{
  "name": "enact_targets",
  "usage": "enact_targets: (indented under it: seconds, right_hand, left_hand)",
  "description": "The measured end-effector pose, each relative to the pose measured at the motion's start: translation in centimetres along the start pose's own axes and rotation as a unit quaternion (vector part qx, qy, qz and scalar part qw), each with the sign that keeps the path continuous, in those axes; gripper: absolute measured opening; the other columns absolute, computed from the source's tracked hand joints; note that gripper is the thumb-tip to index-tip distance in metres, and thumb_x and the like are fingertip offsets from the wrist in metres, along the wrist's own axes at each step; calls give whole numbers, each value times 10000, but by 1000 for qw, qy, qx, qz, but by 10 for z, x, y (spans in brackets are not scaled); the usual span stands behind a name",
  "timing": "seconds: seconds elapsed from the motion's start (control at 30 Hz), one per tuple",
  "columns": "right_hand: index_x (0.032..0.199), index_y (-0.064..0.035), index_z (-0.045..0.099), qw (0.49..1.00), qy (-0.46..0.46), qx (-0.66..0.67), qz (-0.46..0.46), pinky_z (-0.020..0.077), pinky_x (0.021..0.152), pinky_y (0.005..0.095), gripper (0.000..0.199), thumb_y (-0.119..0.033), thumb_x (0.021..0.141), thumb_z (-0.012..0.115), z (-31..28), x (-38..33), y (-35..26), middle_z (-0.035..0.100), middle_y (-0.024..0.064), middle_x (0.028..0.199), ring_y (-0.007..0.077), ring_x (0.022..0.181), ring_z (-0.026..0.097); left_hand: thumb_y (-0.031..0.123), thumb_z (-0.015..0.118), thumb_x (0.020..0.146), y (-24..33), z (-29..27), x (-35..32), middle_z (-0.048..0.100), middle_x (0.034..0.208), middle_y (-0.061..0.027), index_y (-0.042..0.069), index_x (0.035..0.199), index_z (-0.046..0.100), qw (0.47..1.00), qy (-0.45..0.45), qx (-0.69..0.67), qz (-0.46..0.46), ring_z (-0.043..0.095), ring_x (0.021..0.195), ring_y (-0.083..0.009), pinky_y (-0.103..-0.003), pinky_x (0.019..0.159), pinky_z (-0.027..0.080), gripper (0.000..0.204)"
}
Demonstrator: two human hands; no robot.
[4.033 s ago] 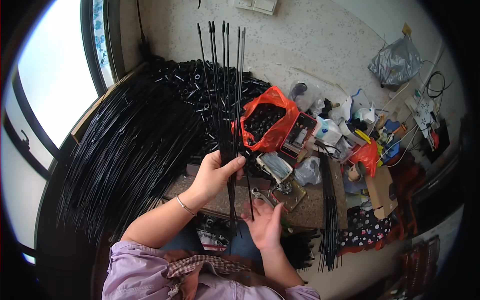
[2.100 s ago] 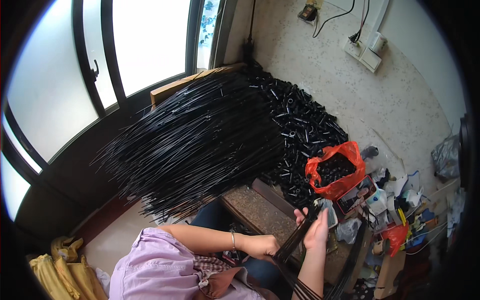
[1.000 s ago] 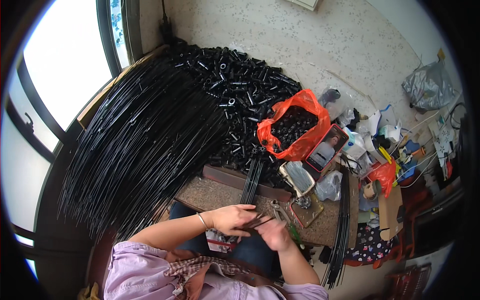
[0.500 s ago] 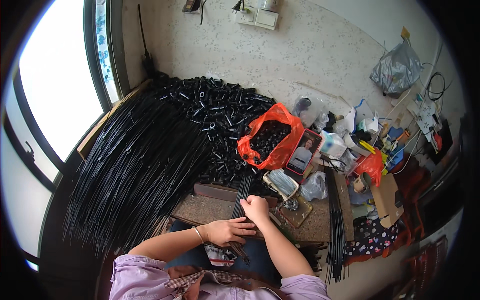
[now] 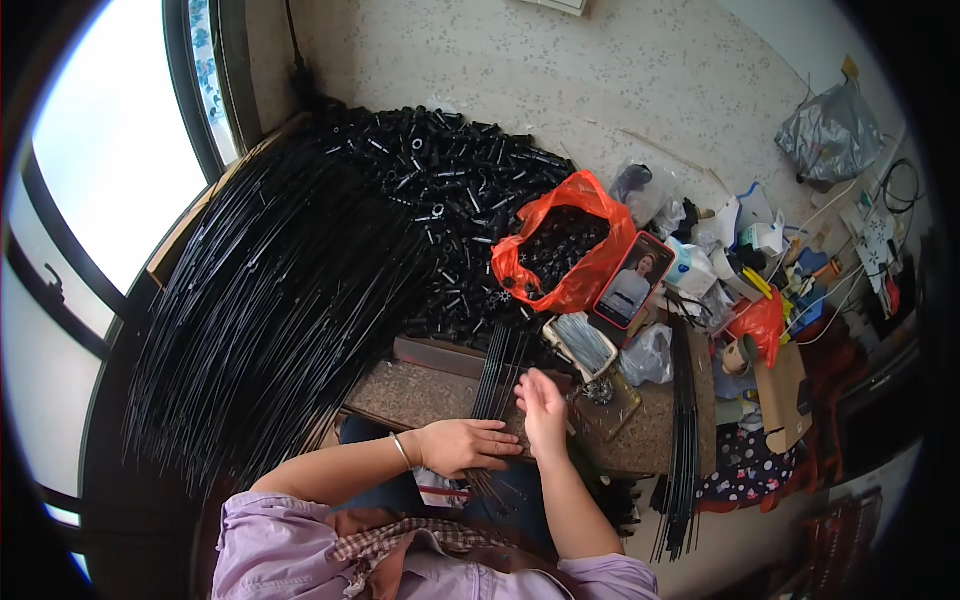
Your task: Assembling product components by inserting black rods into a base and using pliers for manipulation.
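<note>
A bundle of thin black rods (image 5: pixel 491 375) lies over the front edge of the speckled tabletop, its lower ends sticking out above my lap. Across these rods my left hand (image 5: pixel 465 446) rests flat, palm down, with its fingers stretched out. Just right of the bundle my right hand (image 5: pixel 543 408) is raised, fingers loosely cupped and apart; I see nothing held in it. Several rods near it have spread away from the bundle. Behind the rods lies a heap of short black tubular parts (image 5: pixel 450 190). A red-orange plastic bag (image 5: pixel 515 270) holds small dark parts.
A large pile of long black rods (image 5: pixel 270 290) fills the left side. A phone (image 5: pixel 634 281) leans by the bag, beside an open case of thin pale strips (image 5: pixel 583 345). Another rod bundle (image 5: pixel 683 430) hangs over the right edge. Clutter and a cardboard box (image 5: pixel 782 400) stand farther right.
My right hand has come off the rods, moved slightly right, and opened from a closed grip. The rods have fanned apart. My left hand stays on them. The whole view has shifted a little.
</note>
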State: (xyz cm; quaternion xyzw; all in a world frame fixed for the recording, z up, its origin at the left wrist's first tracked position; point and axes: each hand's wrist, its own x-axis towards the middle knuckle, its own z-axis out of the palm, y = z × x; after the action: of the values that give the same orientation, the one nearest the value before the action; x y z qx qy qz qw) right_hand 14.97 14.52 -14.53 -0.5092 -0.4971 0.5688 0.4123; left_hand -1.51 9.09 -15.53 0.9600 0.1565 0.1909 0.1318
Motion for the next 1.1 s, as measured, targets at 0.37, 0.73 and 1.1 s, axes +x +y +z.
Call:
enact_targets:
  seconds: [0.37,0.73,1.1]
  right_hand:
    - [973,-4,652,918,-286,-143,-233,502,690,252,210,-87,780,645,-14,-73,-44,676,98,862,140,775,646]
    - [1080,-52,623,907,-303,-18,-292,498,661,237,256,-81,826,609,-17,-82,-113,667,132,879,113,744,641]
    - [1168,-22,533,911,-374,78,-157,406,919,360,492,-358,817,608,-27,-1,-117,456,182,1264,276,1179,446]
  left_hand:
    - [257,655,756,-3,2,1,601,983,-186,15,1151,493,980,120,-155,-33,576,904,-359,-423,896,437,491]
    - [280,676,770,0,0,-3,623,785,-156,30,748,620,965,131,-190,-124,594,766,-327,-374,688,482,256]
    - [75,675,766,61,-116,37,673,861,-133,-24,917,664,895,178,-396,-105,660,811,-226,-303,755,517,181]
